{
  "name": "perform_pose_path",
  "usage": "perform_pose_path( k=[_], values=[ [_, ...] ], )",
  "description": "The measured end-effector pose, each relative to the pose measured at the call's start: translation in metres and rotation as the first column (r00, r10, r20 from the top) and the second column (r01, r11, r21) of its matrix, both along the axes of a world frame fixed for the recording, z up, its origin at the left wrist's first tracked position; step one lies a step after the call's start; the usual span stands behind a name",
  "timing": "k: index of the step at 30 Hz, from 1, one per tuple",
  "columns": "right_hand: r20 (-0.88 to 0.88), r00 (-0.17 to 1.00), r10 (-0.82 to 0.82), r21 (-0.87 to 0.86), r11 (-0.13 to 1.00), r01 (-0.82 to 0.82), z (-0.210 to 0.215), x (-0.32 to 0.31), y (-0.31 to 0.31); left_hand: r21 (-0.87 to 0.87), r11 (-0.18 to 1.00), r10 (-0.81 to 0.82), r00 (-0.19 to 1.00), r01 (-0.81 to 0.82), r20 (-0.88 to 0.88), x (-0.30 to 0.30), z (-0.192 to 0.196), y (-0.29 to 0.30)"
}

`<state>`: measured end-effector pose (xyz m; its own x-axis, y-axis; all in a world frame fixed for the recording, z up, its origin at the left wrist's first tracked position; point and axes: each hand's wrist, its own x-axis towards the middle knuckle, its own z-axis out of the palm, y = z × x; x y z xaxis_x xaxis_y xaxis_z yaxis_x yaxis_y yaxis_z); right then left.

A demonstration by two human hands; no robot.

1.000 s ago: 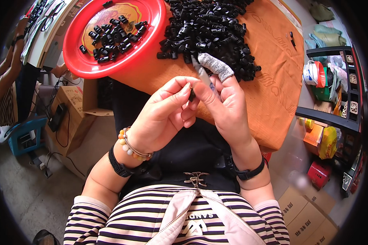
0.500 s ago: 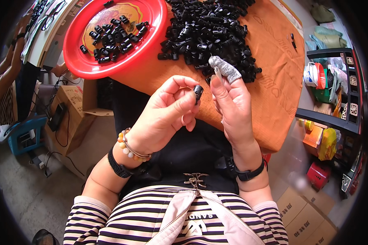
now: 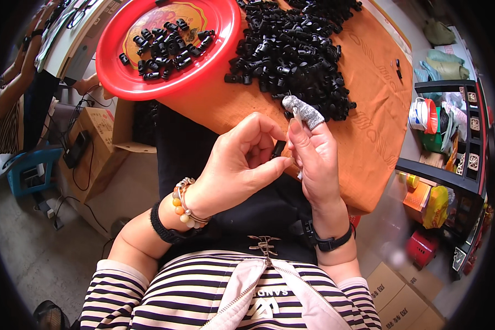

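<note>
Between the thumb and curled fingers of my left hand (image 3: 234, 159) is a small black cord lock (image 3: 278, 148), partly hidden by the fingers. Close beside it, my right hand (image 3: 318, 159) is pinched, its thumb pressed toward the index finger. A grey knitted finger cover (image 3: 305, 111) sits on that index finger. Something thin and pale shows at the pinch, too small to name. Just beyond my hands a heap of similar black cord locks (image 3: 291, 55) lies on the orange tablecloth (image 3: 368, 137). More of them lie in a red round tray (image 3: 115, 82) at the far left.
Two small black pieces (image 3: 399, 69) lie apart near the cloth's right edge. A cardboard box (image 3: 93, 143) and a blue stool (image 3: 33, 173) stand at the left. At the right is a dark shelf (image 3: 443, 175) with bags and tubs. Another person's arm (image 3: 16, 71) shows far left.
My left hand has moved right with the cord lock, up against my right hand, and its fingers now hide more of it. The whole view has shifted slightly.
</note>
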<state>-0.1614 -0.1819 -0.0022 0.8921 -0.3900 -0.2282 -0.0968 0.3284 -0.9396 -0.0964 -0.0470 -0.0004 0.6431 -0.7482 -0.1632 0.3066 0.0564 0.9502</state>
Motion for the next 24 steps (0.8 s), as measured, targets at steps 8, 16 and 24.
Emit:
perform_pose_path(
  k=[8, 16, 24],
  values=[
    [-0.004, 1.0, 0.008, 0.018, 1.0, -0.008, -0.001, -0.001, 0.0, -0.007, 1.0, 0.007, 1.0, -0.007, -0.011, 0.002, -0.002, 0.0],
    [-0.04, 0.999, -0.016, 0.008, 1.0, 0.016, -0.003, -0.005, -0.006, -0.098, 0.978, 0.172, 0.976, -0.186, -0.133, 0.01, 0.003, 0.0],
    [-0.062, 0.991, -0.117, -0.101, 0.989, 0.111, -0.007, -0.014, -0.021, -0.271, 0.8, 0.478, 0.842, -0.535, -0.25, 0.079, 0.002, 0.033]
  ],
)
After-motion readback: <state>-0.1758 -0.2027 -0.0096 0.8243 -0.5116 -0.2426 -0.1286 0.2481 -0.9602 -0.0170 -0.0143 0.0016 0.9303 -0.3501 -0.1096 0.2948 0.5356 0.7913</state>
